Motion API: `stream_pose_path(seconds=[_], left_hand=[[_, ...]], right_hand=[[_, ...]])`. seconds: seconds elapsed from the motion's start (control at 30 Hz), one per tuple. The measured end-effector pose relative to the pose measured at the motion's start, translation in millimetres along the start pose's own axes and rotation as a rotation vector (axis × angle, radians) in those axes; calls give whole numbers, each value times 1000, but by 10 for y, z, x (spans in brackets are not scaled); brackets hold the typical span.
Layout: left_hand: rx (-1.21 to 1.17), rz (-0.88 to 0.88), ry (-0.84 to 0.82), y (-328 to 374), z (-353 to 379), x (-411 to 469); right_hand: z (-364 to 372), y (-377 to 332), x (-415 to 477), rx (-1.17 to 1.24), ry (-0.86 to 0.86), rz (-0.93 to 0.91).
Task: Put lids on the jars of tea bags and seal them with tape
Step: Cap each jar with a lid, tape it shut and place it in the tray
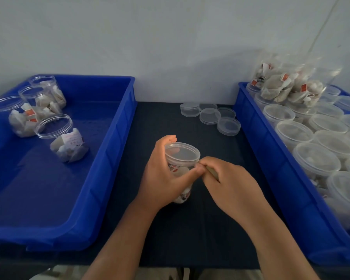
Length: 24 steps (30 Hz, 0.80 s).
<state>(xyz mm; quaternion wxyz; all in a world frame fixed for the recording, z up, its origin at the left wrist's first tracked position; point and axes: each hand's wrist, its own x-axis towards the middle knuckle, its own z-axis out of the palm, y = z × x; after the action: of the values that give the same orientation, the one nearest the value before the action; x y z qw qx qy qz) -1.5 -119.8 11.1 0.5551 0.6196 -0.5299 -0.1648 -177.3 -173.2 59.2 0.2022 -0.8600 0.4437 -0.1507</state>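
Forearms (127, 239) enter from below. Worktop (162, 118), dark, carries two blue bins: left bin (117, 138) with four unlidded jars (55, 130) of tea bags, right bin (257, 138) packed with clear jars (315, 158) and a bag of tea bags (287, 87). My left hand (162, 178) grips the central jar (180, 170), upright between the bins, lid (183, 152) on. My right hand (230, 178) pinches a thin tan strip (212, 172) at the jar's rim; I cannot tell what it is. Loose lids (210, 116) lie behind.
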Motion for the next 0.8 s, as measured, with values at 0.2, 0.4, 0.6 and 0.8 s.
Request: stream_pose_path(seconds=[0.2,0.4,0.6,0.8], left_hand=[[-12,3,-25,-55,-12,30],[-151,-42,-84,-86,-75,59],[-265,-85,-98,-119,-154,139],[-372,-159,-207,-120,-142,334]], right_hand=[[-24,-9,1,-22,-32,-2],[-81,47,25,79,-164,-22],[-172,218,78,226,-357,-39],[-138,354,262,200,-288,8]])
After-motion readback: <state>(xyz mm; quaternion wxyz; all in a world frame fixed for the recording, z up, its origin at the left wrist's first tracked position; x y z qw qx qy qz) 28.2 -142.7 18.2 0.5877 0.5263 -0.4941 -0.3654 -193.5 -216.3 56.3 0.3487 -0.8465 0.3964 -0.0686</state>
